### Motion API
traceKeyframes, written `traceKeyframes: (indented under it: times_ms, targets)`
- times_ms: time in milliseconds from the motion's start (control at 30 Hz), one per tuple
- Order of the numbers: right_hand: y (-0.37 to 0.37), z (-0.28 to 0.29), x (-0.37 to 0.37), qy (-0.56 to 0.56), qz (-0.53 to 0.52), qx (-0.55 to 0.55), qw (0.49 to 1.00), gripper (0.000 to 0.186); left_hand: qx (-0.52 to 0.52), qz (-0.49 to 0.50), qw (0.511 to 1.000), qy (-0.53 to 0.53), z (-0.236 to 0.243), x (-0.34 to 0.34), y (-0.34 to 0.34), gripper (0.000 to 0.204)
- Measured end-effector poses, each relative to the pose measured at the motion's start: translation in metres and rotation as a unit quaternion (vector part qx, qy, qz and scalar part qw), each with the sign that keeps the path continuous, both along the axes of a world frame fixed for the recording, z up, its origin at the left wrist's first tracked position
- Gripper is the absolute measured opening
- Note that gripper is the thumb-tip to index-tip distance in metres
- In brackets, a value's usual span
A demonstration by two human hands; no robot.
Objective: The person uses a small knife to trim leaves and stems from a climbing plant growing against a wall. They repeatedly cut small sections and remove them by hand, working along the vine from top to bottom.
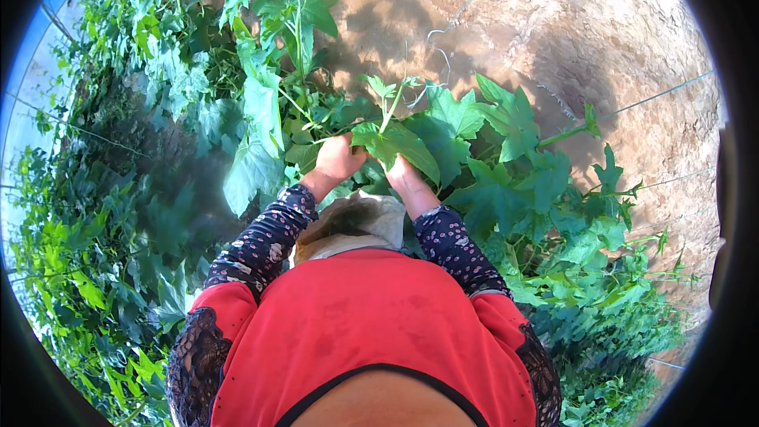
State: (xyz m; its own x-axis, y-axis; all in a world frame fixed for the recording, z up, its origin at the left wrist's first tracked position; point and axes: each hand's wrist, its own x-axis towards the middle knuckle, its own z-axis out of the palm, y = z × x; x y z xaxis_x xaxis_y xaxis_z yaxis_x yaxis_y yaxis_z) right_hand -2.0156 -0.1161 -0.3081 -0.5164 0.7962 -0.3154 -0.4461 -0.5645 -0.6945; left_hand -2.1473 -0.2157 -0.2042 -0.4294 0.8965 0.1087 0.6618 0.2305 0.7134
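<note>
Both of my hands are in among the broad green leaves of a climbing vine. My left hand (pixel 340 156) is closed at the base of a leafy shoot (pixel 387 111); what lies between its fingers is hidden. Close beside it, my right hand (pixel 405 175) reaches under a large leaf (pixel 402 144), which covers its fingers. The shoot rises between the hands, with small young leaves at its tip. Just below the hands, a whitish cloth bag (pixel 356 221) hangs at my waist with its mouth gaping.
Dense vines (pixel 111 213) fill the left side, and more foliage (pixel 585 269) spreads at the right. A thin wire (pixel 664 95) carries a stem across the right. Sunlit brown earth (pixel 538 24) lies beyond the leaves. Bluish sheeting (pixel 39 79) shows at the far left.
</note>
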Motion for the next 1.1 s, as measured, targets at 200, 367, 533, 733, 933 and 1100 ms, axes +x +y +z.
traceKeyframes:
  times_ms: [200, 367, 533, 733, 933, 1100]
  targets:
    - [0.008, 0.030, 0.013, 0.112, 0.123, 0.048, 0.985, 0.031, -0.183, -0.163, 0.914, -0.322, 0.047, 0.015, -0.034, 0.021]
    - [0.016, 0.043, 0.019, 0.081, 0.160, 0.029, 0.983, 0.027, -0.275, -0.217, 0.921, -0.170, 0.083, -0.005, -0.032, 0.016]
    - [0.001, 0.024, 0.028, 0.000, 0.104, 0.101, 0.989, 0.024, 0.074, -0.051, 0.990, -0.106, 0.070, -0.033, 0.026, 0.021]
    - [0.017, 0.047, 0.045, -0.156, 0.044, 0.266, 0.950, 0.021, -0.021, -0.047, 0.978, -0.201, 0.047, -0.029, 0.037, 0.025]
    - [0.064, 0.170, 0.056, -0.243, -0.106, 0.468, 0.843, 0.032, 0.052, 0.009, 0.952, -0.303, 0.032, -0.026, 0.031, 0.014]
    - [0.066, 0.229, 0.018, -0.118, 0.010, 0.409, 0.905, 0.038, 0.090, -0.009, 0.943, -0.322, 0.022, -0.018, 0.031, 0.012]
